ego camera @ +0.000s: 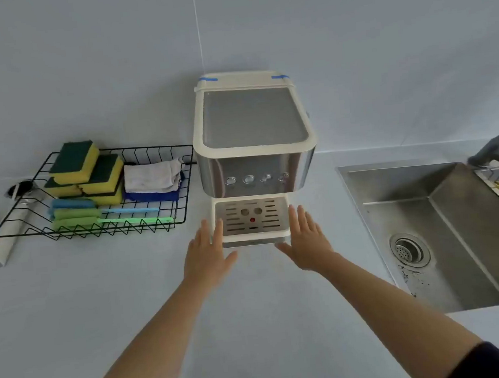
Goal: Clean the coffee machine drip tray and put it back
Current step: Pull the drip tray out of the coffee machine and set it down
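Note:
A cream and steel coffee machine (252,134) stands on the counter against the wall. Its drip tray (252,218), cream with a slotted metal grate and a red dot, sits in the machine's base. My left hand (210,249) is flat and open at the tray's left side, fingertips at its edge. At the tray's right side lies my right hand (305,241), also open with fingers spread. Neither hand grips the tray.
A black wire basket (160,150) at the left holds yellow-green sponges (87,173), folded cloths (152,179) and brushes (105,215). A white tube (8,240) lies beside it. A steel sink (445,232) with a grey faucet (498,146) is at the right.

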`<state>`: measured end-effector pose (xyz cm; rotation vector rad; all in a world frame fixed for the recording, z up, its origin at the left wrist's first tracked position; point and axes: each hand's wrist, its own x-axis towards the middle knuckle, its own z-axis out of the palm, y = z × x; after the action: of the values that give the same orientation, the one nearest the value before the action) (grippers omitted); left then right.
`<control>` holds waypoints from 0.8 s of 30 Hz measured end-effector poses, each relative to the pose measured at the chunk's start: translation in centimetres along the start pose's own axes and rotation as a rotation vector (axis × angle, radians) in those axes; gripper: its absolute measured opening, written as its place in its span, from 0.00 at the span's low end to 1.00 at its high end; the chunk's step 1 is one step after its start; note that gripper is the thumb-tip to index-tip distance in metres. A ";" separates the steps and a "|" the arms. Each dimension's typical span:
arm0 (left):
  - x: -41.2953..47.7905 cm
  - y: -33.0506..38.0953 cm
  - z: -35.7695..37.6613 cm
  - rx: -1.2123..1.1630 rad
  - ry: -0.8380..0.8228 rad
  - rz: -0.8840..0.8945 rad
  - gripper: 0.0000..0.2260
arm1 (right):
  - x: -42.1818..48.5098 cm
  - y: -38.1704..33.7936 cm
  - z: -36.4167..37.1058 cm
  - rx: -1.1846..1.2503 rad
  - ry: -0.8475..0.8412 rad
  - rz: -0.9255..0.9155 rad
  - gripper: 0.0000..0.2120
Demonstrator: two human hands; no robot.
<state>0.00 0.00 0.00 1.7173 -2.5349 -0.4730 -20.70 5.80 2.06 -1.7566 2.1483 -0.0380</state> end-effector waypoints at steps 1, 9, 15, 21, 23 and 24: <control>0.4 -0.1 0.0 -0.007 -0.026 -0.016 0.35 | 0.5 -0.1 0.0 0.033 -0.019 0.007 0.42; 4.1 -0.3 0.0 -0.201 -0.142 -0.072 0.46 | 4.2 0.0 0.1 0.437 -0.056 0.070 0.53; 5.8 0.2 0.2 -0.346 -0.125 -0.079 0.49 | 5.9 0.1 0.8 0.567 -0.052 0.104 0.54; 6.6 0.2 0.7 -0.293 -0.219 -0.169 0.48 | 6.8 0.2 1.1 0.537 -0.047 0.116 0.49; 6.7 0.3 0.9 -0.284 -0.218 -0.184 0.48 | 6.9 0.2 1.3 0.536 -0.039 0.120 0.46; 6.7 0.3 0.9 -0.278 -0.214 -0.185 0.48 | 6.9 0.2 1.3 0.541 -0.031 0.124 0.44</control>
<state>-2.99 -5.83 -1.67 1.8861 -2.3058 -1.0179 -21.63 -0.42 -1.00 -1.3015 1.9744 -0.5056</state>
